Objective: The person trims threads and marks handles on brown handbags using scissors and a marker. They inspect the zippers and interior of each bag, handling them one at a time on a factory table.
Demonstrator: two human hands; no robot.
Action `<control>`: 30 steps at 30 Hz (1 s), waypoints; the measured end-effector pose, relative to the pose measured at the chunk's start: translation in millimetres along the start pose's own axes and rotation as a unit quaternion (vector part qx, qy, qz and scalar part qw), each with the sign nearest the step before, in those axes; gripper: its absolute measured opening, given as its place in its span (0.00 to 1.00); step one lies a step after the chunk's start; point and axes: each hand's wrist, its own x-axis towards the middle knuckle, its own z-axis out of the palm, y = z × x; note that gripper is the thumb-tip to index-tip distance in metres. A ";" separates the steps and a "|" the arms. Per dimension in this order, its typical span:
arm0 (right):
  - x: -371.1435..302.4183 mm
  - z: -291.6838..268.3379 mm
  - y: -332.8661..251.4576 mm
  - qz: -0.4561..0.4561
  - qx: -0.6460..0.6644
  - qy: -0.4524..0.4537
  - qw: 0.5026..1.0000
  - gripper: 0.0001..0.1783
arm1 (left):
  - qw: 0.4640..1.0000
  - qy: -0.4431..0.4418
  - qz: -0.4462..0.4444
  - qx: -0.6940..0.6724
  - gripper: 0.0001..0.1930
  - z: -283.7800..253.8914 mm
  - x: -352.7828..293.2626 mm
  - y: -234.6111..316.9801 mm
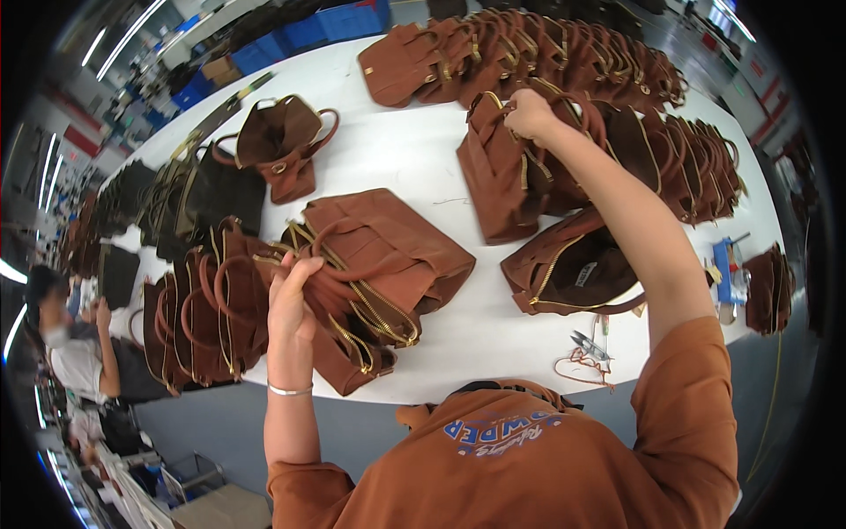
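Brown suede handbags with gold zippers cover our long white worktable (388, 159). At the far left, another person's hand (103, 313) shows beside a row of dark bags (132, 198). Next comes a stack of brown suede bags standing on edge (198, 322) at the near-left table edge, their rounded handles upward. Just right of it, our left hand (291, 304), a thin silver bangle (290, 390) on the wrist, closes its fingers around the handles and zipper edge of a brown suede handbag lying on its side (379, 273) in the middle of the table. Behind it, a small open brown bag (282, 141) sits alone. Further right, an open brown bag with a dark lining (573, 264) lies flat near the front edge, and small metal thread snips (589, 346) rest by loose brown thread (577, 366). Our right hand (529, 115) reaches across the table, closed on the top of an upright brown suede bag (502, 176) at the front of a long overlapping row of like bags (687, 159). At the far right, a blue tool (724, 273) lies beside another brown piece (768, 291).
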 end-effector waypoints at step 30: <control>-118.3 96.3 -129.4 -0.346 0.080 -0.041 0.934 0.16 | 0.985 -0.143 -0.076 0.067 0.35 43.4 46.5 18.8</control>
